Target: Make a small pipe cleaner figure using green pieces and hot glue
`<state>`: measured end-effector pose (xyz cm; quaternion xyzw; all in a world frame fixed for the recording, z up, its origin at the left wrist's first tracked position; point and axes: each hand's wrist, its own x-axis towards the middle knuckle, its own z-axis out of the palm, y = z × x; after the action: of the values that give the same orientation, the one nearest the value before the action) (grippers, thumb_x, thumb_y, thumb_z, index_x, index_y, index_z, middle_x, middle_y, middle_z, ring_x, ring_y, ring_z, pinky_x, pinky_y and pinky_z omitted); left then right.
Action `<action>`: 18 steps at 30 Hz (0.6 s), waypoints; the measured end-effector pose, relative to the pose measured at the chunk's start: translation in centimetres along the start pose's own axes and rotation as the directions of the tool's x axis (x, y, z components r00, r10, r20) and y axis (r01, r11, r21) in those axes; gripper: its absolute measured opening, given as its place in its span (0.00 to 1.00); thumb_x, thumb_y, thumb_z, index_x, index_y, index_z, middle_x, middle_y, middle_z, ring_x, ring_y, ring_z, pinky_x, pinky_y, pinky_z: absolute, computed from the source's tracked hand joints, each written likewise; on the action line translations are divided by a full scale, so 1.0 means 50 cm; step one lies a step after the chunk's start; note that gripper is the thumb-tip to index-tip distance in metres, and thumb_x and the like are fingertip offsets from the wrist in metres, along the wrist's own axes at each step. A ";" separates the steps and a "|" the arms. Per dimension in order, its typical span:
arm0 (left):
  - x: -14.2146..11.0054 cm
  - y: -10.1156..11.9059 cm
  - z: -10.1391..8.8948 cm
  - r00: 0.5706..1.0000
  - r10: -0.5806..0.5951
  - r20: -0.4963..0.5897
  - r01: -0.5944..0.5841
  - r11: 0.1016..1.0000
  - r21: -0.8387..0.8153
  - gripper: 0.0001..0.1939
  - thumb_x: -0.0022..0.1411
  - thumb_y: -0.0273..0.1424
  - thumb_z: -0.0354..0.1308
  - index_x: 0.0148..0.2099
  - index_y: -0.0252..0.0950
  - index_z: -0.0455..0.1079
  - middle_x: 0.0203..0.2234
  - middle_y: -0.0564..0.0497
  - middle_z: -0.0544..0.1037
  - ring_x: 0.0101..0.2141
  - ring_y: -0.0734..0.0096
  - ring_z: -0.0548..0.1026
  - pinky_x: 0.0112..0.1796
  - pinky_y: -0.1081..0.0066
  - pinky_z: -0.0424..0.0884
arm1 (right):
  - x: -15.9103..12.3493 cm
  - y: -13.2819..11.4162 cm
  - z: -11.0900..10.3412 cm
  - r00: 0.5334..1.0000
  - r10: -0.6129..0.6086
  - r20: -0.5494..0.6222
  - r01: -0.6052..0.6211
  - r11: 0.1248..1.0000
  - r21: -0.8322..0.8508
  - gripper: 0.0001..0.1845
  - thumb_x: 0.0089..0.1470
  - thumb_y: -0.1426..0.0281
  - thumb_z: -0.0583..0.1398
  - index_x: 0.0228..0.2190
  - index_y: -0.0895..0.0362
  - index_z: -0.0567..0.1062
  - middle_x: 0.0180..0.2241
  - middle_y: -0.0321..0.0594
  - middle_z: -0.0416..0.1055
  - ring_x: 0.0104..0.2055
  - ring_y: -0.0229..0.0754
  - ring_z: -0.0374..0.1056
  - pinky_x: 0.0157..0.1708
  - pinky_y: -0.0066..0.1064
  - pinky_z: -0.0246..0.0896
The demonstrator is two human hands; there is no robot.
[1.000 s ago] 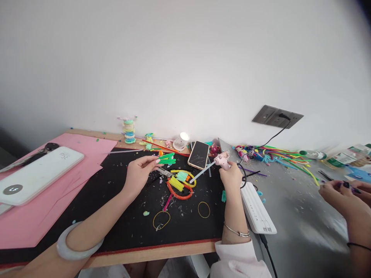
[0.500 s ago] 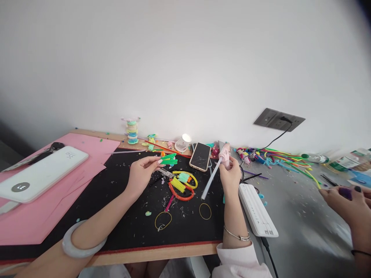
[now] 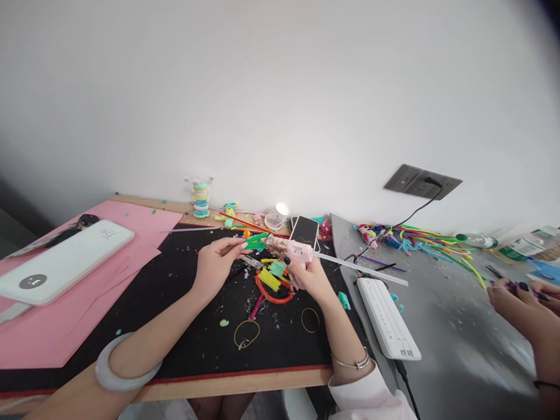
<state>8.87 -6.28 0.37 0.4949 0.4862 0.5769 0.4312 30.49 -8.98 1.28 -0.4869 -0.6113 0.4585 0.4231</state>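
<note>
My left hand (image 3: pixel 214 265) pinches a small bundle of green pipe-cleaner pieces (image 3: pixel 256 241) above the black mat (image 3: pixel 196 338). My right hand (image 3: pixel 308 277) grips a pink hot glue gun (image 3: pixel 294 249), its nozzle pointing left at the green bundle and a clear glue stick (image 3: pixel 363 269) sticking out behind it to the right. Under both hands lie a red-orange loop with yellow and teal pieces (image 3: pixel 273 283) and small metal clippers (image 3: pixel 251 262).
Two thin yellow rings (image 3: pixel 245 333) lie on the mat. A phone (image 3: pixel 304 232) and a lit cup (image 3: pixel 276 216) sit behind. A white power strip (image 3: pixel 387 318) lies right, a white device (image 3: pixel 61 262) on pink paper (image 3: pixel 65 326) left. Another person's hands (image 3: pixel 522 306) work beside coloured pipe cleaners (image 3: pixel 431 240).
My right hand swung the glue gun from upright at the mat's right edge over to the left, bringing its nozzle to the green bundle. My left hand stayed nearly still.
</note>
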 end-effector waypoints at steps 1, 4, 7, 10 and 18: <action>-0.001 0.000 0.001 1.000 0.007 0.003 -0.007 1.000 -0.003 0.11 0.50 0.33 0.61 0.37 0.34 0.76 0.31 0.48 0.80 0.30 0.66 0.79 0.36 0.68 0.77 | 0.000 0.003 0.005 1.000 0.004 0.021 -0.004 1.000 0.001 0.14 0.53 0.62 0.57 0.37 0.58 0.71 0.12 0.28 0.60 0.12 0.31 0.53 0.14 0.24 0.49; -0.003 0.000 0.003 1.000 0.017 0.002 -0.017 1.000 -0.014 0.10 0.51 0.32 0.61 0.36 0.33 0.76 0.31 0.49 0.80 0.31 0.66 0.79 0.35 0.69 0.77 | 0.001 0.011 0.014 0.997 0.009 0.077 -0.011 1.000 0.021 0.13 0.54 0.63 0.56 0.39 0.58 0.70 0.12 0.27 0.59 0.12 0.31 0.52 0.14 0.23 0.49; -0.004 0.004 0.005 1.000 0.013 0.001 -0.013 1.000 -0.019 0.10 0.51 0.33 0.61 0.36 0.33 0.75 0.30 0.49 0.80 0.31 0.66 0.79 0.36 0.68 0.77 | 0.003 0.016 0.019 0.996 -0.001 0.089 -0.002 0.999 0.036 0.15 0.55 0.63 0.55 0.43 0.57 0.68 0.12 0.26 0.59 0.12 0.31 0.51 0.13 0.23 0.49; -0.006 0.009 0.006 1.000 0.007 0.001 -0.007 1.000 -0.016 0.11 0.50 0.33 0.61 0.35 0.33 0.75 0.31 0.48 0.80 0.31 0.65 0.79 0.36 0.67 0.76 | 0.003 0.017 0.021 0.997 0.002 0.076 -0.004 0.999 0.036 0.16 0.54 0.63 0.56 0.43 0.58 0.68 0.12 0.25 0.58 0.12 0.30 0.51 0.13 0.22 0.48; -0.008 0.007 0.007 1.000 0.003 0.009 -0.003 1.000 -0.008 0.11 0.51 0.33 0.60 0.36 0.33 0.75 0.30 0.48 0.80 0.31 0.64 0.79 0.38 0.65 0.76 | 0.001 0.010 0.025 0.998 0.002 0.057 -0.005 0.999 0.045 0.14 0.54 0.63 0.55 0.39 0.58 0.69 0.12 0.26 0.58 0.12 0.30 0.51 0.12 0.21 0.47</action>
<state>9.26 -6.67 0.66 0.4964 0.4811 0.5774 0.4344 29.40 -9.07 0.52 -0.4651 -0.6118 0.4866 0.4155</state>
